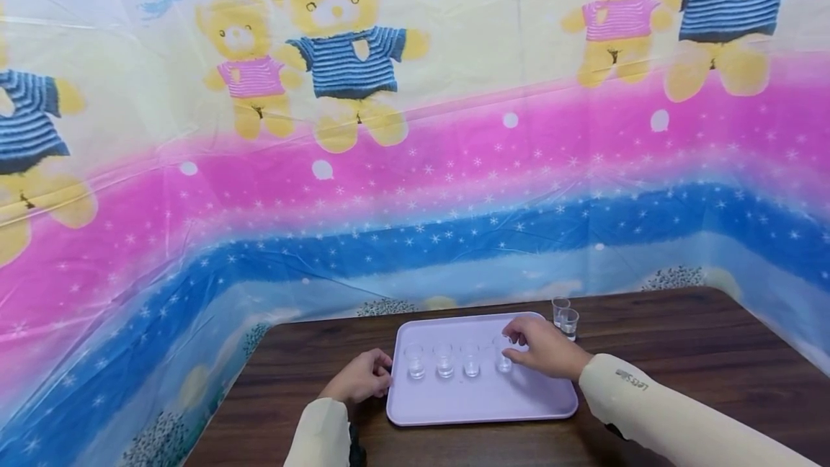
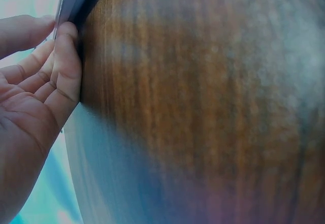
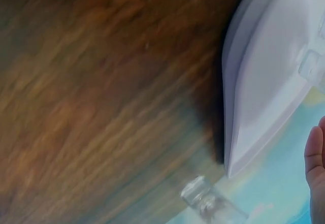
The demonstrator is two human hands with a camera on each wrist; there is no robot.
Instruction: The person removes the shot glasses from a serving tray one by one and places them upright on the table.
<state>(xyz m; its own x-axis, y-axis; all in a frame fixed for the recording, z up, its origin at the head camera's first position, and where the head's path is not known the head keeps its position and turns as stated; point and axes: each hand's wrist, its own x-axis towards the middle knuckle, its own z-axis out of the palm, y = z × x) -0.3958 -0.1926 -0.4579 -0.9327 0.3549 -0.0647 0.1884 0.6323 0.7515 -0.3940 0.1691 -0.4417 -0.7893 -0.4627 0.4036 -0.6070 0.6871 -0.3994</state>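
A lavender tray (image 1: 454,406) lies on the table, and several small clear cups with clear liquid stand in a row on it. My left hand (image 1: 366,375) pinches the tray's left edge; in the left wrist view the thumb (image 2: 30,31) is on one side of the rim and a finger on the other. Toward the tray's right side my right hand (image 1: 541,346) holds the rightmost cup (image 1: 503,364) between thumb and fingers near its top. The right wrist view shows only part of that hand (image 3: 316,155), with its fingertips out of frame.
Two more small clear cups, a front one (image 1: 569,323) and one behind it (image 1: 560,304), stand close together on the dark wooden table (image 1: 661,352) beyond the tray's far right corner. A printed bear cloth (image 1: 454,164) hangs behind the table.
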